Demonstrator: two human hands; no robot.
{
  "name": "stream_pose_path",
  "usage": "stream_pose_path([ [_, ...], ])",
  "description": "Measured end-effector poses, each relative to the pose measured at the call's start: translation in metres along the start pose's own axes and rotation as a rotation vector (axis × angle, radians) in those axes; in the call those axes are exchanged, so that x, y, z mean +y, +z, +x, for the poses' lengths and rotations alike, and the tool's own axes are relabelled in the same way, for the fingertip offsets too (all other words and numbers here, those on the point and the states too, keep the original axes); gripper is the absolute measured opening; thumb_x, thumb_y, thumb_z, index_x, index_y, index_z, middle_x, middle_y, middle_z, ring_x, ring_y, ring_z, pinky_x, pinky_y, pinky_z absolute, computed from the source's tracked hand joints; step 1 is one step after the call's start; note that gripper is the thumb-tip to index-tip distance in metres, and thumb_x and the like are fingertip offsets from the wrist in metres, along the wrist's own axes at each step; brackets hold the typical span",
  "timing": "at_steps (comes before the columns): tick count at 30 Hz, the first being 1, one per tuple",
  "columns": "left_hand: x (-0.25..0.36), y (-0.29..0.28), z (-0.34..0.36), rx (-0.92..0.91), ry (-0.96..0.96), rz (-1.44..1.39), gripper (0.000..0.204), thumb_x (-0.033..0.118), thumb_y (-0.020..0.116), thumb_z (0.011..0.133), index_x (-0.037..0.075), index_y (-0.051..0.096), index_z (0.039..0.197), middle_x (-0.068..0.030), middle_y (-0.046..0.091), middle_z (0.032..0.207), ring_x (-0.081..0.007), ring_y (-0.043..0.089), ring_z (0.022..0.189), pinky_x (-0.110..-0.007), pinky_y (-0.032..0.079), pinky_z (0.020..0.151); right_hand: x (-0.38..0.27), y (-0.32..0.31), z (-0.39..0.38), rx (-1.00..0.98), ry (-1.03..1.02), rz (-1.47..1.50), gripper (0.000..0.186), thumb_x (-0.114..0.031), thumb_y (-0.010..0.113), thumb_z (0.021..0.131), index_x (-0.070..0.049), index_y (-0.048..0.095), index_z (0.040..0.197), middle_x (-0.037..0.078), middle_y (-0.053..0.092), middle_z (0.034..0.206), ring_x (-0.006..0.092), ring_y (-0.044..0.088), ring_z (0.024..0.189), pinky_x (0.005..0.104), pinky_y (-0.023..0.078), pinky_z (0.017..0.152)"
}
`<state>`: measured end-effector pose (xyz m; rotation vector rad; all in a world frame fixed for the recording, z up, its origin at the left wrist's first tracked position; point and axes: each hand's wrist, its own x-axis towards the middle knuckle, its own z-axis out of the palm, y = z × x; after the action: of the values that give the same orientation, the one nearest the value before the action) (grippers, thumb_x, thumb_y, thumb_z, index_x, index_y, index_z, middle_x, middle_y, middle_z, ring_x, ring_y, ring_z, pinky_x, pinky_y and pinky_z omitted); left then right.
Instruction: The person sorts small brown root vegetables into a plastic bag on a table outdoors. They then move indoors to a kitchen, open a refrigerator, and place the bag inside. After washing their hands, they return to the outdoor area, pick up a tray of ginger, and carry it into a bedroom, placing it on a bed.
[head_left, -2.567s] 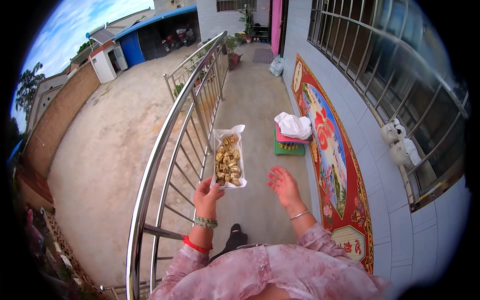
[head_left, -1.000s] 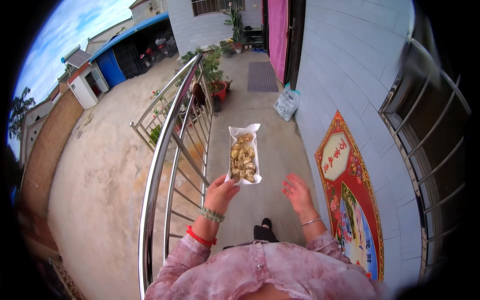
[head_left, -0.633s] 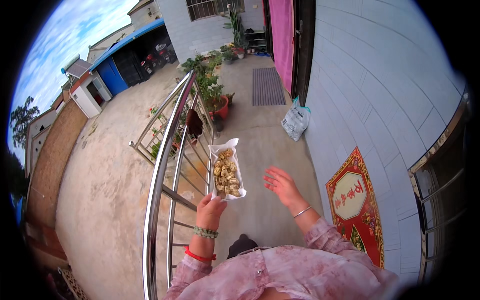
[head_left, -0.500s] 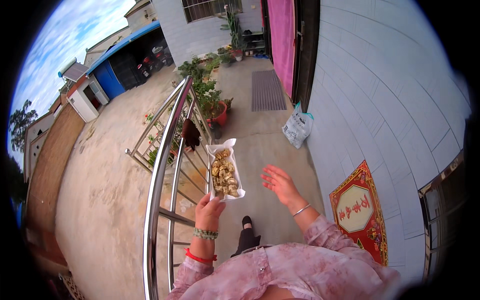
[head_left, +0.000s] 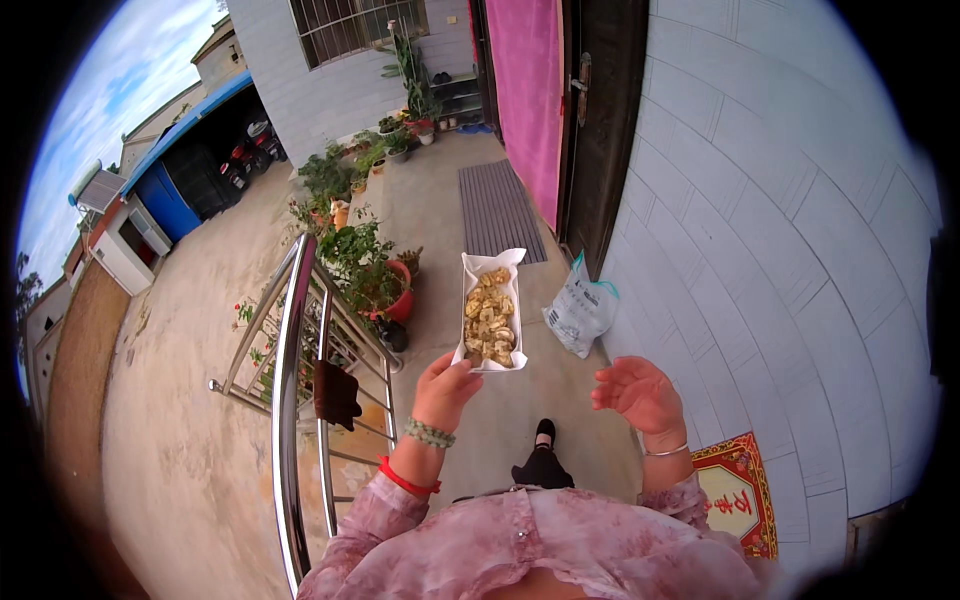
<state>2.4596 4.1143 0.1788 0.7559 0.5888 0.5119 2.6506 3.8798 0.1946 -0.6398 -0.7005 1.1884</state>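
My left hand (head_left: 442,392) grips the near left corner of a small white paper-lined tray (head_left: 508,261), thumb on top. Golden-brown, lumpy pieces of food (head_left: 490,318) fill the tray; their kind I cannot make out. The tray is held out ahead of me over the walkway, roughly level. To its right and nearer to me, my right hand (head_left: 642,398) is raised in the air with its fingers apart and slightly bent, holding nothing.
A steel railing (head_left: 290,400) with a dark brown cloth (head_left: 336,395) runs along my left. Potted plants (head_left: 392,290) stand beyond it. Ahead are a grey striped mat (head_left: 500,210), a white plastic bag (head_left: 582,308) by the right wall, a dark door (head_left: 605,130) and a pink curtain (head_left: 527,100).
I have moved forward along the walkway; the bag, mat and door appear nearer. The tray in my left hand has shifted right, away from the railing. My right hand has moved right.
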Motion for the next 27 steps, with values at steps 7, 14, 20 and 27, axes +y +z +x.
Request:
stream_pose_path([
  [7,0.047,0.041,0.188,0.010,0.021,0.012,0.028,0.010,0.055,0.081,0.002,0.053,0.108,-0.0066,0.060,0.095,-0.0189,0.059,0.082,-0.031,0.050,0.070,0.010,-0.217,0.193,0.177,0.165,-0.852,0.042,-0.020,0.056,0.083,-0.002,0.045,0.120,0.012,0.055,0.114,0.0203,0.056,0.096,0.0318,0.045,0.083],
  [14,0.083,0.027,0.314,0.095,0.094,-0.023,0.026,0.007,0.055,0.081,0.004,0.055,0.107,-0.0054,0.062,0.094,-0.0174,0.060,0.076,-0.031,0.049,0.069,-0.030,-0.242,0.399,0.192,0.057,-1.027,0.048,-0.018,0.056,0.081,-0.002,0.041,0.124,0.012,0.049,0.122,0.0220,0.053,0.103,0.0319,0.043,0.086],
  [20,0.129,0.019,0.458,0.042,0.093,0.017,0.024,0.008,0.054,0.081,0.002,0.055,0.104,-0.0067,0.062,0.090,-0.0177,0.060,0.075,-0.030,0.050,0.066,-0.054,-0.282,0.530,0.153,0.055,-0.866,0.050,-0.014,0.054,0.083,-0.002,0.035,0.128,0.011,0.041,0.129,0.0202,0.048,0.109,0.0311,0.042,0.088],
  [27,0.193,0.055,0.649,-0.117,-0.024,0.089,0.026,0.007,0.056,0.080,0.001,0.054,0.105,-0.0066,0.062,0.091,-0.0173,0.059,0.077,-0.030,0.050,0.068,-0.118,-0.382,0.636,0.622,-0.081,-0.749,0.051,-0.012,0.054,0.085,-0.002,0.032,0.130,0.012,0.038,0.131,0.0210,0.044,0.114,0.0305,0.041,0.089],
])
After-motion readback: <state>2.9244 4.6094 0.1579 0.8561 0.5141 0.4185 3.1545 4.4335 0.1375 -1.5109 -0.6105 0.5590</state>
